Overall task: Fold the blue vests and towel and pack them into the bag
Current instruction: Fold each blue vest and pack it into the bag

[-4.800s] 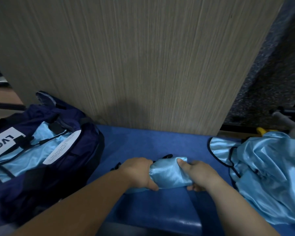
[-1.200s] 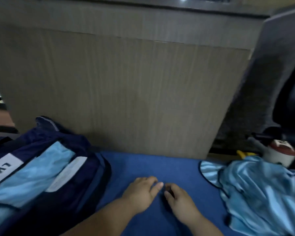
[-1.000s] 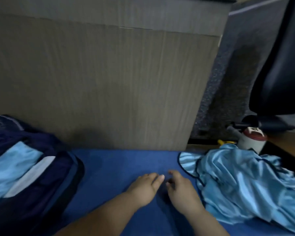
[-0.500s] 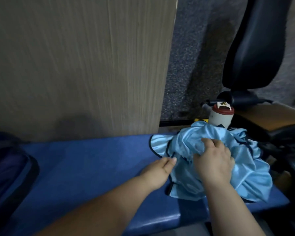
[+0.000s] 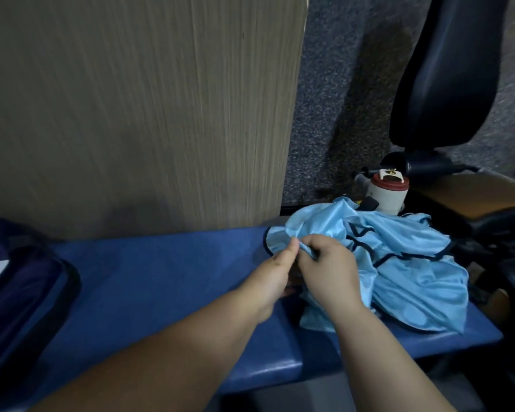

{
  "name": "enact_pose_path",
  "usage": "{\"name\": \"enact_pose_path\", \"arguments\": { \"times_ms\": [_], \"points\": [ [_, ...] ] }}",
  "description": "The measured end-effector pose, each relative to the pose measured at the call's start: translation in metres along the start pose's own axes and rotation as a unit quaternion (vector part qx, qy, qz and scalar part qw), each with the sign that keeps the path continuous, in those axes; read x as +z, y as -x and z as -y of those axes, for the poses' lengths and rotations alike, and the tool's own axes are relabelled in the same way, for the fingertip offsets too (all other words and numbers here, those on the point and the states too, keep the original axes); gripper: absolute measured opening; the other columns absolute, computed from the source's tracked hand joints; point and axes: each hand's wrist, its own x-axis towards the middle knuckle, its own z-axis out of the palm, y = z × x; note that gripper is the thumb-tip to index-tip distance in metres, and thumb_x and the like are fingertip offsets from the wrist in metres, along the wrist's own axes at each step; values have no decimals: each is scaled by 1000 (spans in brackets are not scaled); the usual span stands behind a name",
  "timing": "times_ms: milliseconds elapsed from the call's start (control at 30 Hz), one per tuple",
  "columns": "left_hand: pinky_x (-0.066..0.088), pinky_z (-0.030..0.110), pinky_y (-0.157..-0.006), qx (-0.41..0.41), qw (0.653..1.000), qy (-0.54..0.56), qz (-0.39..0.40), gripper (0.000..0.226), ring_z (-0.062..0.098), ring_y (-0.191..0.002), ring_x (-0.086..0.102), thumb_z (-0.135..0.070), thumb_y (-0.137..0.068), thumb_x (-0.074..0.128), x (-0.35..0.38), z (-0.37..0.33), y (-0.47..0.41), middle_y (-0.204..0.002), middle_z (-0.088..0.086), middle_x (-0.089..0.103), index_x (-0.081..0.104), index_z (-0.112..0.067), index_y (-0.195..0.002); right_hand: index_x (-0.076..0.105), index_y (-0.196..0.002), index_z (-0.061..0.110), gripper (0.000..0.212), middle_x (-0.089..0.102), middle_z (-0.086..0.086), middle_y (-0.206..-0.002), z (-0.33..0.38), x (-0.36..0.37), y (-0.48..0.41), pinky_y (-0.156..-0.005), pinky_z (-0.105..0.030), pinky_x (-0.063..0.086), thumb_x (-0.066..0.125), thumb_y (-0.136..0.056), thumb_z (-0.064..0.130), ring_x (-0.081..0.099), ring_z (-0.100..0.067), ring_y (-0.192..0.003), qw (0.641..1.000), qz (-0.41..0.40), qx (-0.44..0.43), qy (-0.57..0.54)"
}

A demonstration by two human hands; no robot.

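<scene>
A crumpled heap of shiny light-blue vests (image 5: 399, 263) with black trim lies at the right end of the blue padded bench (image 5: 161, 278). My right hand (image 5: 329, 272) grips a fold of the heap's near-left edge. My left hand (image 5: 272, 278) pinches the same edge right beside it, thumb up. Only a corner of the dark navy bag (image 5: 21, 292) shows at the far left edge. No towel is visible.
A wood-grain panel (image 5: 131, 114) rises behind the bench. A white bottle with a red cap (image 5: 387, 194) stands just behind the vests. A black office chair (image 5: 446, 84) with a brown seat sits at the right, over grey carpet.
The view swung right, away from the bag. Both hands moved from the bare bench to the vest heap. My left hand, flat half a second ago, now pinches the vest edge with my right.
</scene>
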Motion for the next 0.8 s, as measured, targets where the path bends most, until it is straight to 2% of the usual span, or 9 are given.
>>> {"name": "enact_pose_path", "arguments": {
  "times_ms": [133, 300, 400, 500, 567, 667, 700, 767, 800],
  "points": [
    [55, 34, -87, 9, 997, 58, -49, 32, 18, -92, 70, -43, -101, 46, -18, 0, 4, -96, 3, 74, 62, -18, -113, 72, -95, 23, 12, 69, 9, -87, 4, 19, 4, -72, -25, 44, 63, -89, 20, 61, -8, -82, 996, 68, -53, -9],
    [55, 27, -62, 19, 984, 115, -135, 15, 17, -82, 70, -23, -103, 44, -54, -9, 11, -98, 5, 72, 58, -18, -108, 61, -118, 35, 40, 69, 13, -98, 14, 28, 9, -89, -16, 48, 69, -87, 12, 64, 0, -91, 978, 153, -74, -120],
    [55, 35, -73, 48, 969, 135, -202, 22, 25, -94, 67, -22, -103, 43, -79, -16, 13, -104, 9, 70, 60, -12, -114, 62, -120, 31, 39, 66, 13, -97, 18, 31, 13, -85, -16, 48, 70, -86, 12, 62, -3, -85, 979, 128, -87, -135],
    [50, 30, -66, 84, 952, 137, -261, 21, 18, -80, 63, -20, -103, 43, -101, -28, 20, -89, 5, 68, 62, -13, -97, 59, -118, 36, 35, 62, 14, -97, 13, 28, 9, -80, -25, 51, 68, -89, 20, 61, -6, -78, 986, 92, -56, -124],
    [50, 30, -67, 94, 945, 123, -287, 22, 18, -77, 62, -22, -102, 45, -122, -33, 24, -87, 5, 67, 63, -14, -92, 57, -125, 34, 37, 58, 15, -105, 9, 25, 5, -81, -27, 49, 67, -90, 26, 60, -8, -86, 993, 87, -30, -74],
    [53, 43, -91, 76, 943, 8, -325, 36, 26, -95, 65, -43, -87, 56, -156, -32, 27, -103, 9, 69, 66, -13, -104, 48, -135, 34, 48, 50, 10, -121, 3, 21, 2, -86, -30, 48, 65, -90, 34, 57, -12, -102, 993, 119, 21, 14],
    [51, 46, -95, 58, 942, -30, -330, 37, 28, -98, 65, -45, -85, 58, -166, -29, 28, -105, 11, 69, 65, -13, -101, 46, -137, 35, 50, 48, 9, -126, 1, 20, 2, -87, -31, 48, 65, -90, 36, 56, -13, -105, 989, 139, 32, 36],
    [51, 47, -95, 31, 936, -89, -340, 24, 31, -99, 63, -35, -91, 61, -178, -24, 34, -109, 17, 66, 60, -12, -95, 46, -138, 35, 54, 44, 8, -132, -1, 21, 3, -92, -30, 47, 67, -88, 41, 55, -13, -110, 980, 182, 35, 71],
    [50, 47, -96, 18, 925, -123, -359, 28, 32, -103, 61, -33, -90, 64, -184, -20, 34, -116, 19, 62, 57, -9, -104, 47, -137, 34, 56, 43, 8, -133, -1, 24, 4, -94, -28, 46, 68, -87, 44, 55, -13, -113, 976, 200, 35, 74]
  ]
}}
